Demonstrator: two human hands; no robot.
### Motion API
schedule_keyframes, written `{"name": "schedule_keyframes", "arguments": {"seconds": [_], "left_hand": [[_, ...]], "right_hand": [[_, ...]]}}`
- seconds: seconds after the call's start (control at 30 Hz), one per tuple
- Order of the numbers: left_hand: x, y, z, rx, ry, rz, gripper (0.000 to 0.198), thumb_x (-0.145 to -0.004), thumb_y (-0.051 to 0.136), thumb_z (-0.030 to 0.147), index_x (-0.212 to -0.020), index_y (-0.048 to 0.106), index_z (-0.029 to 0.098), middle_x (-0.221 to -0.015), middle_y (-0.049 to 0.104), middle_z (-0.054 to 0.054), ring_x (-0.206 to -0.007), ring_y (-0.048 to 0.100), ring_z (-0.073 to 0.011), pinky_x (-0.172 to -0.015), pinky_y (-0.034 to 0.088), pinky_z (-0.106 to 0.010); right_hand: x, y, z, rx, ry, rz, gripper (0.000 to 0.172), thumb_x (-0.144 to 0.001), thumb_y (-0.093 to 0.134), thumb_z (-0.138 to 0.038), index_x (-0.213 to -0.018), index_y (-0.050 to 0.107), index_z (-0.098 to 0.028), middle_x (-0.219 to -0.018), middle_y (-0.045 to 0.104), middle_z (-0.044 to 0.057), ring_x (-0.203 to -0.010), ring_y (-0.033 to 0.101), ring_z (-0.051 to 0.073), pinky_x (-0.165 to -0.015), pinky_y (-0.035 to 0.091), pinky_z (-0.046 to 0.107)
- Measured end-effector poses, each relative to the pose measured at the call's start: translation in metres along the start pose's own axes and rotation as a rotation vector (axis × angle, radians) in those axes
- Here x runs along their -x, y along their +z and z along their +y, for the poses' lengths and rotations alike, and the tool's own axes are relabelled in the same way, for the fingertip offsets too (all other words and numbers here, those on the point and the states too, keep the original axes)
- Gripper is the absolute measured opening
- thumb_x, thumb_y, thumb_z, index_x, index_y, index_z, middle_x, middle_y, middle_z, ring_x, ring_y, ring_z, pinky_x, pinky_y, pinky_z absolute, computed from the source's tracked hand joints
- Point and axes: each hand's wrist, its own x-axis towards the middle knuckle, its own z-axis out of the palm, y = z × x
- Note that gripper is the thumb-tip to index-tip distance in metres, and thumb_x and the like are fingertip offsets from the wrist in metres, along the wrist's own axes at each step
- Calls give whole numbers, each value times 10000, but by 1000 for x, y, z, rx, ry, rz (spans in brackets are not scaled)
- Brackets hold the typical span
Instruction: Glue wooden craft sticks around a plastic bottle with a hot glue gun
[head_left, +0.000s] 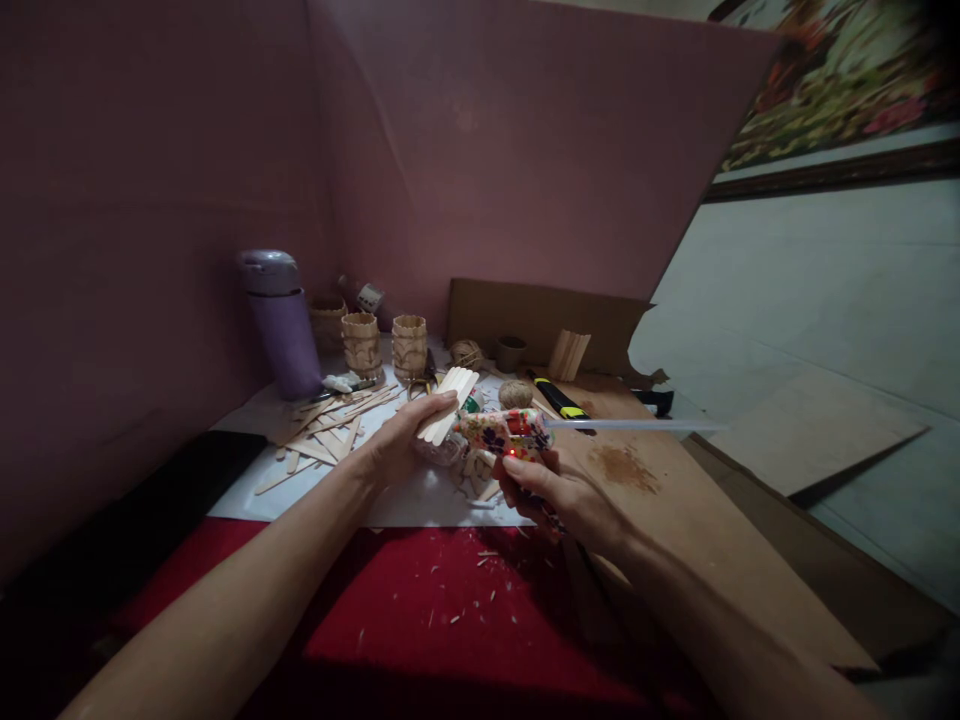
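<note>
My left hand (401, 440) is closed on a small panel of joined popsicle sticks (448, 402), held up above the white sheet (330, 505). My right hand (559, 490) grips a flower-patterned glue gun (504, 432) with a red light lit and a long clear glue stick (637, 425) jutting out to the right. The gun's nozzle points left, right at the stick panel's lower end. Loose popsicle sticks (330, 420) lie scattered on the sheet to the left of my left hand.
A purple flask (281, 322) stands at the back left beside two small stick-built cups (361, 343) (409, 345). A twine ball (515, 393), a yellow-black cutter (561, 400), a stick stack (570, 353) and cardboard (540, 315) lie behind. Red cloth (420, 610) covers the front; a wooden board (675, 520) lies right.
</note>
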Motion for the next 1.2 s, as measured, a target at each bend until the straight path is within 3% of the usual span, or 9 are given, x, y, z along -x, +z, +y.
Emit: {"name": "schedule_keyframes", "arguments": {"seconds": [0.27,0.73,1.2], "left_hand": [[-2,-2,-1,-25,7,-30,287,-849,597,359,-866,727,104,-748,726,-109,-574,657,-187,-581,554,-304],[4,4,3,-24,-1,2,259,-854,590,318,-848,715,91,-733,723,-116,-538,640,-182,-523,533,-293],[3,1,1,-24,-25,-26,316,-857,607,366,-892,729,77,-766,734,-134,-587,653,-190,-570,537,-294]], "right_hand": [[-2,-1,0,-2,2,-12,405,-832,570,-552,-703,571,-169,-603,512,14,-478,389,89,-411,246,243],[-2,-3,-1,-11,-4,14,411,-840,576,-560,-713,572,-170,-616,510,0,-485,388,78,-418,262,218],[-4,-6,0,-7,20,13,429,-847,544,-576,-713,583,-171,-635,507,9,-430,365,69,-318,255,196]]}}
